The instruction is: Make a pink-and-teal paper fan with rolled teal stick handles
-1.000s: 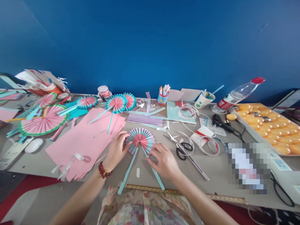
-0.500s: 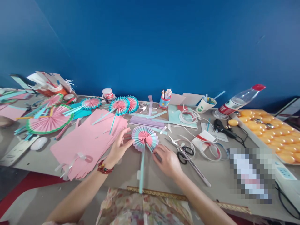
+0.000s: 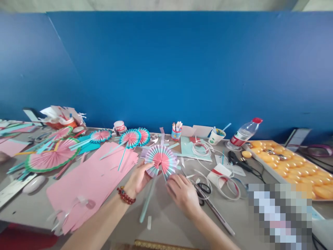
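Note:
A pleated paper fan (image 3: 161, 158), pink at its centre with pale blue and lilac towards the rim, is spread nearly into a full circle between my hands. My left hand (image 3: 140, 178) grips its left edge, thumb in front and fingers behind. At the lower right edge, my right hand (image 3: 183, 192) pinches the fan's end pleats; its fingertips are partly hidden. A pale blue strip handle (image 3: 147, 203) slants down from the fan to the table. Beside the handle's lower end lies a small white paper piece (image 3: 149, 222).
Pink paper sheets (image 3: 85, 184) spread at the left, with finished fans (image 3: 130, 138) behind. Scissors (image 3: 204, 189) and a silver pen-like stick (image 3: 221, 217) lie right of my right hand. Tape rolls (image 3: 201, 148), a bottle (image 3: 244, 133) and a tray of yellow balls (image 3: 291, 163) stand further right.
The fan has come up off the table, and my left hand has closed on its edge. Its handle now slants to the left. The head view has tilted upward.

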`<state>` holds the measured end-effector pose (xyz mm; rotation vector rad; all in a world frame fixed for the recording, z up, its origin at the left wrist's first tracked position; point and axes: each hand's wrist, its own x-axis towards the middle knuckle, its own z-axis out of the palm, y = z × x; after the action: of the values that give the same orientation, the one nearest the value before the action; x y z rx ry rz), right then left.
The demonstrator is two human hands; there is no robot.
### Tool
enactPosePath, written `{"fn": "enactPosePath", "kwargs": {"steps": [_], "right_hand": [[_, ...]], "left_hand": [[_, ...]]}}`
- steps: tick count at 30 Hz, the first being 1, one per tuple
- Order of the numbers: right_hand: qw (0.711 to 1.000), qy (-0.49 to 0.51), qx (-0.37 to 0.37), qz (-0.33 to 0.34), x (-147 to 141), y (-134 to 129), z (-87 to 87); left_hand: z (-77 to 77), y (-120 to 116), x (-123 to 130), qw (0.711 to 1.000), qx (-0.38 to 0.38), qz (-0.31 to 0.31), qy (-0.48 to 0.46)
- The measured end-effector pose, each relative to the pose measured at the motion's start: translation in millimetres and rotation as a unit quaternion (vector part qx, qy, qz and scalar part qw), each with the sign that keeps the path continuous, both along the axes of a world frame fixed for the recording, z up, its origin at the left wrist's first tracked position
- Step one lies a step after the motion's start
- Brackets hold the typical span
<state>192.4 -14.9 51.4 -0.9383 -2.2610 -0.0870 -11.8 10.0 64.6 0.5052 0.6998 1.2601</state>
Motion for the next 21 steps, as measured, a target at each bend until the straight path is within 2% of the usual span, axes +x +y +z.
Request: {"fn": "enactPosePath", "kwargs": {"steps": [3,7,9,11,13,15,16,18,19,20,21], "right_hand": [[0.998,0.053,0.029,0.009,7,4,14.1],[0.995,0.083,0.054,-0.030,16,22,34.1],[0.993,0.109,0.026,-0.037,21,36,42.4],[0.981,0.186,-0.055,-0.021,24,49,50.6],[0.936,0.286,-0.204,0.017,26,59,58.0],[0.850,0.385,-0.352,0.065,24,63,62.3],[0.803,0.432,-0.402,0.085,22,63,62.5],[0.724,0.511,-0.450,0.111,15,61,58.5],[0.699,0.537,-0.457,0.117,10,59,54.8],[0.688,0.539,-0.471,0.121,6,57,50.6],[0.690,0.515,-0.493,0.128,2,55,46.4]], "left_hand": [[0.6,-1,5,0.999,0.021,0.020,0.016],[5.2,-1,8,0.999,0.030,0.021,0.026],[10.9,0,9,0.999,0.028,0.015,0.030],[18.6,0,11,0.999,0.030,0.016,0.033],[27.8,2,12,0.998,0.043,0.014,0.040],[37.5,4,14,0.996,0.070,0.016,0.048],[42.0,5,16,0.995,0.086,0.022,0.049],[49.3,9,19,0.991,0.116,0.054,0.047],[52.0,12,21,0.988,0.126,0.075,0.049],[54.0,14,23,0.985,0.133,0.094,0.054],[55.5,17,24,0.982,0.139,0.109,0.063]]}}
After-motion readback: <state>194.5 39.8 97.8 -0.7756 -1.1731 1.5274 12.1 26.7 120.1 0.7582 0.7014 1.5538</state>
